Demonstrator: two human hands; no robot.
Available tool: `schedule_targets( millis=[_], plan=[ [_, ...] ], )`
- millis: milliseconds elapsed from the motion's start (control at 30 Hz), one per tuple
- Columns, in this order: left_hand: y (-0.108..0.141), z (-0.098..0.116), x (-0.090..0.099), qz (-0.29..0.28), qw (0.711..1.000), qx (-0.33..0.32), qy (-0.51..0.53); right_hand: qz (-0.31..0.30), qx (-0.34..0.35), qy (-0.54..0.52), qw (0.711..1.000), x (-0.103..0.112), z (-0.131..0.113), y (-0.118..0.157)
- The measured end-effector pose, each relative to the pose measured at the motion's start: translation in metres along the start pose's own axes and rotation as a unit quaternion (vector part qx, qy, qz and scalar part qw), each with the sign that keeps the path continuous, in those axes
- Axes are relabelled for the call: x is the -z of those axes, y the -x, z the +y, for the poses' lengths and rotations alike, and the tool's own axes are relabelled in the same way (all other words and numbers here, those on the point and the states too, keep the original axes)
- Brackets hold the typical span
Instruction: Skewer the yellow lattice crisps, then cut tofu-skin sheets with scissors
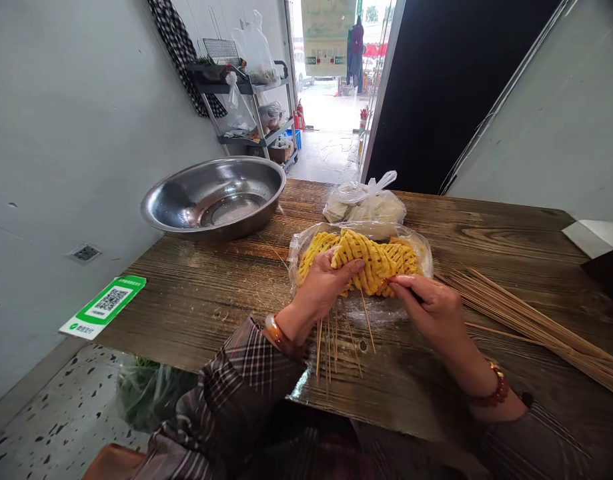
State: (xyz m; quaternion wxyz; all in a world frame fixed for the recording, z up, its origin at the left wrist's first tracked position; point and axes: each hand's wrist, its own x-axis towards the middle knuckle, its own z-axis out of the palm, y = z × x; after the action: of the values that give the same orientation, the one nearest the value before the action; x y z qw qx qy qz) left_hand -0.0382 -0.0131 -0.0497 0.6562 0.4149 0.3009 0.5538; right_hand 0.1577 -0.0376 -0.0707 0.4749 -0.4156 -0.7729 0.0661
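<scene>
Fingers of my left hand point(313, 287) curl round one yellow, holey piece point(363, 257) over one open bag point(426, 253) on the desk point(226, 293); my right hand point(436, 307) pinches by its right edge, on what I can't tell. It looks soft, light, easy to rip: hold its middle. Far: one bowl point(173, 203), one tied bag point(369, 208). Near: about six sticks point(368, 321).

Bright yellow latticed food point(366, 260), tan sticks point(576, 348) toward the right edge of this brown, dark-grained surface point(226, 287), plaid sleeves point(251, 367).
</scene>
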Motion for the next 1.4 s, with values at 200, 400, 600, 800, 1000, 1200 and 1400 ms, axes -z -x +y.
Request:
schedule_targets(
  millis=[200,400,600,800,1000,1200,1400],
  plan=[
    [0.001,0.001,-0.002,-0.002,1.0,0.027,0.014,-0.007,-0.021,-0.013,1.0,-0.001,0.002,0.001],
    [-0.002,0.006,0.001,-0.013,1.0,0.026,0.002,-0.005,-0.045,-0.034,0.998,-0.002,0.0,-0.001],
    [-0.004,0.015,0.003,0.03,0.999,-0.012,-0.042,0.006,-0.064,-0.024,0.998,-0.003,0.001,-0.001],
    [-0.004,0.01,0.005,-0.022,0.998,-0.019,-0.048,-0.004,-0.035,-0.01,0.999,-0.001,0.002,-0.001],
    [-0.004,0.007,0.004,-0.012,0.998,-0.025,-0.059,-0.008,-0.026,0.004,1.0,-0.001,0.002,-0.001],
    [-0.002,0.007,0.002,-0.017,0.998,-0.024,-0.059,0.009,-0.006,0.013,1.0,-0.003,-0.001,-0.002],
    [-0.002,0.003,0.002,-0.022,0.998,-0.017,-0.057,-0.006,-0.023,0.017,1.0,-0.004,-0.002,-0.002]
  ],
)
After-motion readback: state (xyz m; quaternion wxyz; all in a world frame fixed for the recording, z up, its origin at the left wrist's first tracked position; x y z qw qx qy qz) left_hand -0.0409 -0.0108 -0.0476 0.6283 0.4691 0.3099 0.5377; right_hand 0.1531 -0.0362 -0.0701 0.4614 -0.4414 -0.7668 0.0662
